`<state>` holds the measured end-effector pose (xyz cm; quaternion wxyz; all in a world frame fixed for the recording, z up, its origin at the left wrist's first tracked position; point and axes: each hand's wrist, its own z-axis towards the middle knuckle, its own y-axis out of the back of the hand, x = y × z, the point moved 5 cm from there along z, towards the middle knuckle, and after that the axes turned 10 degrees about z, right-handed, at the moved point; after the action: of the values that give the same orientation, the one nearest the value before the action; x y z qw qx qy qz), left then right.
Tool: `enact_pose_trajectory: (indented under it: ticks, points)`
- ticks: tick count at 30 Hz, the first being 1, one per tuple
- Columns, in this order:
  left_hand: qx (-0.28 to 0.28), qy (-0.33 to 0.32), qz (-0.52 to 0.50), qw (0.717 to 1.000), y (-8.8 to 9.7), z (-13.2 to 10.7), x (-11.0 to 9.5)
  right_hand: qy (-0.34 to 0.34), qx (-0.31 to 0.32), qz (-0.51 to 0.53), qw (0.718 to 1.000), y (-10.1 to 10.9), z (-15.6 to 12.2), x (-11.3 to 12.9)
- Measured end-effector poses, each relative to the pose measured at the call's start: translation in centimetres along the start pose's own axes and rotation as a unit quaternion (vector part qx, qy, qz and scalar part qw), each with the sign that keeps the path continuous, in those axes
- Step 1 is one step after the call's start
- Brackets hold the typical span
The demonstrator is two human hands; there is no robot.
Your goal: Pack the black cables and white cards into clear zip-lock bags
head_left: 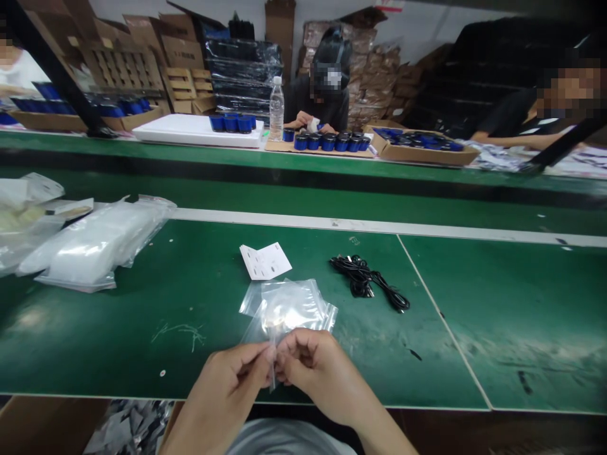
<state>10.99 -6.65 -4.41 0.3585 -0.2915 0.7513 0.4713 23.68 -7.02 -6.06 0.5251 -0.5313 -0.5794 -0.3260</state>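
Note:
My left hand (237, 376) and my right hand (310, 363) meet near the front edge of the green table, both pinching the edge of a clear plastic bag (272, 373). Just beyond the fingers lies a loose pile of clear zip bags (294, 303), shiny under the light. A folded white leaflet (266, 260) with small printed pictures stands partly opened behind the pile. To its right rests a bundle of black cables (363, 276), tied in coils. What the fingertips cover of the bag is hidden.
Stacked bags (95, 243) lie at left. Across the raised green ledge (199, 158) stand blue cups (327, 142), a plastic bottle (276, 107) and a carton of blue parts (422, 148). Several people sit beyond. Below the table's front edge is a box of silvery scraps (130, 430).

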Motion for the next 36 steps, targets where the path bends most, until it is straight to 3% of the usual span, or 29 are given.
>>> enact_pose_trajectory:
  ticks: [8,17,25,30,36]
  points:
    - [0.009,0.012,-0.061,0.998,-0.1,0.9,1.2,0.105,-0.108,-0.190,0.970,-0.1,-1.1,1.3]
    - [0.061,0.003,-0.101,0.993,-0.7,1.4,1.4,0.080,-0.053,-0.136,0.986,-0.4,-1.4,1.0]
    - [0.055,0.003,-0.094,0.994,-0.7,1.6,1.6,0.072,-0.050,-0.181,0.980,-0.4,-1.1,0.9]
    - [0.047,0.017,-0.100,0.994,-0.8,1.7,1.5,0.066,-0.021,-0.121,0.990,-0.6,-1.1,0.9]
    - [0.056,0.023,-0.105,0.993,-1.1,1.6,1.8,0.046,-0.012,-0.173,0.984,-0.3,-1.0,0.6]
